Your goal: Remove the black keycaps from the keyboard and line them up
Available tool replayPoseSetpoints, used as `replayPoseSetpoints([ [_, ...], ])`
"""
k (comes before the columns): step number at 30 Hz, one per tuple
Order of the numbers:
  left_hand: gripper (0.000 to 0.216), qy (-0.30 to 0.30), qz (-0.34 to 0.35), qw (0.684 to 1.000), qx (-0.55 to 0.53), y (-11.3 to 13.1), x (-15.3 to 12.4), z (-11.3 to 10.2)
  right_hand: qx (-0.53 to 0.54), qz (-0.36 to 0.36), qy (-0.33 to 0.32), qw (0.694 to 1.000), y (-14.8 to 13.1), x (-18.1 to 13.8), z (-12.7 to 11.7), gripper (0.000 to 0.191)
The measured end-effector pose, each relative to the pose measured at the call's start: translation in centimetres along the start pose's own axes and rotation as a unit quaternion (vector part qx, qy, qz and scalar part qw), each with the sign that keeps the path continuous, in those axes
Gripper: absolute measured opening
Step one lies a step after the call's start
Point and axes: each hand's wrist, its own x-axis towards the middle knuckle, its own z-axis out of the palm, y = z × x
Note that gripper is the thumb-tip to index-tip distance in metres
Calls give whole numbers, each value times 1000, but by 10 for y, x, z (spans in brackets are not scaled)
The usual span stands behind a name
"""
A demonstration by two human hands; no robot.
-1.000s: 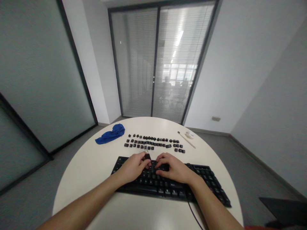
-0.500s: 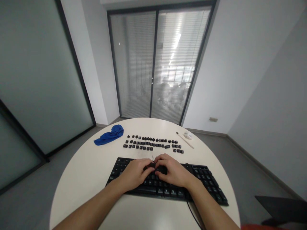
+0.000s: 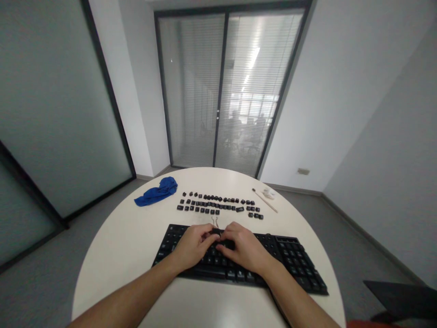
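Over the keyboard (image 3: 297, 262), the left hand (image 3: 194, 246) pinches a wire tool (image 3: 217, 222); whether the right hand (image 3: 243, 246) grips anything, I cannot tell. Loose keys (image 3: 220, 206) lie beyond the keyboard.

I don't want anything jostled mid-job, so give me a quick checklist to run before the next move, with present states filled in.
1. Keyboard lying on the table, both hands at it: ok.
2. Wire tool in view: ok; its prongs stick out past the fingertips, pointing toward the loose keycaps.
3. Tool's grip known: cannot tell whether the left hand, the right hand or both hold it.
4. Keys beneath the fingers visible: not ok; the hands cover them.
5. Loose keycaps in rows, apart from the hands: ok.
6. Blue cloth and brush apart from the keyboard: ok, both beyond it.
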Motion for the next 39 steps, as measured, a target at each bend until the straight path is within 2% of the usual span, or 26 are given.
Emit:
replayPoseSetpoints([
  [7, 23, 7, 9, 1000, 3, 2, 0, 0, 18, 0, 10, 1000, 4, -1, 3, 11],
  [13, 20, -2, 25, 999, -36, 4, -1, -2, 14, 6, 2, 1000, 3, -2, 3, 15],
  [19, 20, 36, -2, 991, -131, 1, 1, -4, 76, 42, 31, 996, 0, -2, 4, 20],
  [28, 17, 55, -9, 986, -157, -2, 4, -4, 83, 54, 30, 995, -1, -2, 6, 23],
  [39, 16, 28, -16, 987, -154, -1, 2, -4, 107, 68, 47, 991, -5, -1, 2, 19],
])
